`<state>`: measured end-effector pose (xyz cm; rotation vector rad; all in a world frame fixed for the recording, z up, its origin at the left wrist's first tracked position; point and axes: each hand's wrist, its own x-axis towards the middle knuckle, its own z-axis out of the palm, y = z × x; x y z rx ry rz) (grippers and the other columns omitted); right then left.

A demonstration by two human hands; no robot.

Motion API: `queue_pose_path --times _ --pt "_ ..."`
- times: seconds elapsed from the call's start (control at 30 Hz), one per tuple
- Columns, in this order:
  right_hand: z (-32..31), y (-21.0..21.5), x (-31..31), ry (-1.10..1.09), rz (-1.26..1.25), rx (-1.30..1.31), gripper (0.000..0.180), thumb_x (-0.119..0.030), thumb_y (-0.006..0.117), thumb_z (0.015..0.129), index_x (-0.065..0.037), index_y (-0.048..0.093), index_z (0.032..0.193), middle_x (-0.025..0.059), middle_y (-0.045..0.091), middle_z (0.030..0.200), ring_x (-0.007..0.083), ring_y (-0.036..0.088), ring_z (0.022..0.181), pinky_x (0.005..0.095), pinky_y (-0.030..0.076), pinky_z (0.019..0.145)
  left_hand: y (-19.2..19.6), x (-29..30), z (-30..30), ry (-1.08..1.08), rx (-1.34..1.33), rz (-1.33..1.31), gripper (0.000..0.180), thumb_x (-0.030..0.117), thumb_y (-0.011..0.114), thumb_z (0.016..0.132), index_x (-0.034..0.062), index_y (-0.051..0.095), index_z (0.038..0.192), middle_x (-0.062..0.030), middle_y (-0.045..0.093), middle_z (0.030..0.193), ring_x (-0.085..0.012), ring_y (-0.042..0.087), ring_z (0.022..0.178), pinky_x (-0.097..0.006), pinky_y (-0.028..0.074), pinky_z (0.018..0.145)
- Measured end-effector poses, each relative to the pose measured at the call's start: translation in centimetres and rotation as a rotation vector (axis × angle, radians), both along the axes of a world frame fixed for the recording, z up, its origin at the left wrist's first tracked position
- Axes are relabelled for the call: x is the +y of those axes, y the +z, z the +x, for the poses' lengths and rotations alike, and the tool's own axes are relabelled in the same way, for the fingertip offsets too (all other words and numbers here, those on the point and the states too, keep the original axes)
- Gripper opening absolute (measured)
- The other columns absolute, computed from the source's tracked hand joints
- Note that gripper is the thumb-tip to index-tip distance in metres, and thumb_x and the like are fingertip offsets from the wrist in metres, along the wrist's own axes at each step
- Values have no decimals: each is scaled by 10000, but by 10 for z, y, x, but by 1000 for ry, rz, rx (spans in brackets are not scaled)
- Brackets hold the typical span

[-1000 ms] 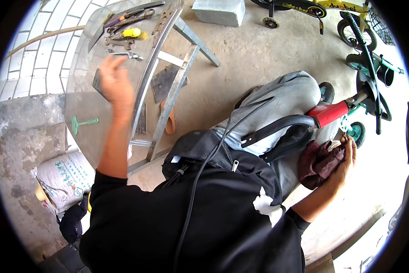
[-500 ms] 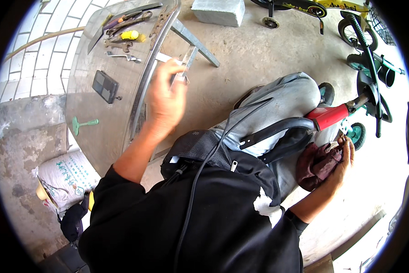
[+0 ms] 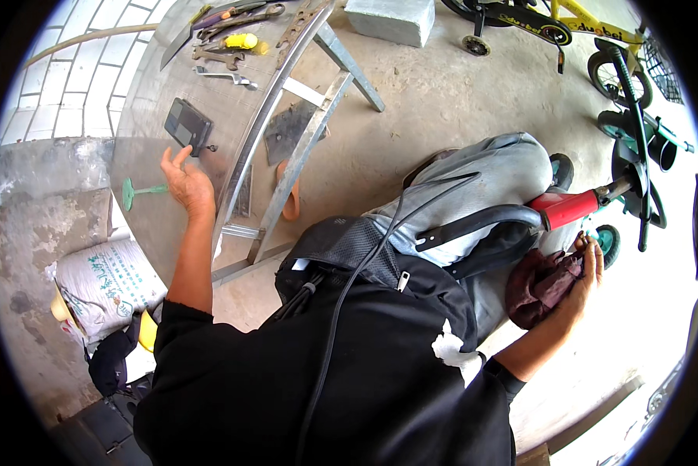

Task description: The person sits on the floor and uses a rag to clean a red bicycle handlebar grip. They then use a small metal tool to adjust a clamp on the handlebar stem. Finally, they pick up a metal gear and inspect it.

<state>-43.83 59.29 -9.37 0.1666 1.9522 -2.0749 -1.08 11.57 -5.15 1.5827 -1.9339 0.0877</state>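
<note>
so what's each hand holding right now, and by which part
The right hand grips a dark red cloth by its bunched edge. The left hand holds nothing, resting open on the metal table.

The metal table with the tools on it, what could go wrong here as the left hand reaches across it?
1. The left hand is right beside the dark flat device and a small screw on the metal table; a careless sweep might knock either off.
2. Wrenches and a blade lie loose at the far end, so a blind reach could catch an edge.
3. The right hand holds a dark red cloth near a small wheel, where it might snag.
</note>
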Motion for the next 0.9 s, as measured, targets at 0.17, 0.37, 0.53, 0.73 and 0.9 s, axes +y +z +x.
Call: queue_pose_path --times 0.17,0.37,0.53,0.73,0.9 --pt "-2 -5 6 23 -26 18 224 -130 572 946 30 632 1090 102 662 1056 149 611 943 264 479 849 0 2 0 -64 -55 -74 501 -24 476 811 -5 378 1302 -65 656 1150 -318 559 1099 -392 396 969" --pt "1 -4 4 32 -2 -4 230 -134 569 946 25 627 1102 96 662 1056 146 603 953 268 466 859 -3 -5 3 -58 -171 -64 526 -23 479 793 -2 385 1310 -67 658 1139 -326 557 1096 -401 396 968" --pt "2 -1 2 27 19 -1 237 -145 570 946 23 624 1105 93 662 1053 146 599 954 270 460 866 5 -6 -2 -26 -42 -32 526 2 481 801 11 383 1318 -48 655 1153 -316 554 1098 -401 396 961" --pt "2 -4 4 24 -4 -7 244 -144 571 946 30 620 1109 97 661 1052 147 602 947 270 462 868 6 -5 1 41 -21 -11 531 11 473 816 20 359 1334 -18 638 1195 -305 557 1092 -394 398 952" --pt "2 -4 4 18 -16 6 240 -146 576 944 30 629 1099 99 661 1049 143 603 935 266 464 860 8 -4 -1 42 -18 -18 517 11 468 821 16 361 1327 -19 635 1201 -306 556 1089 -393 400 947"
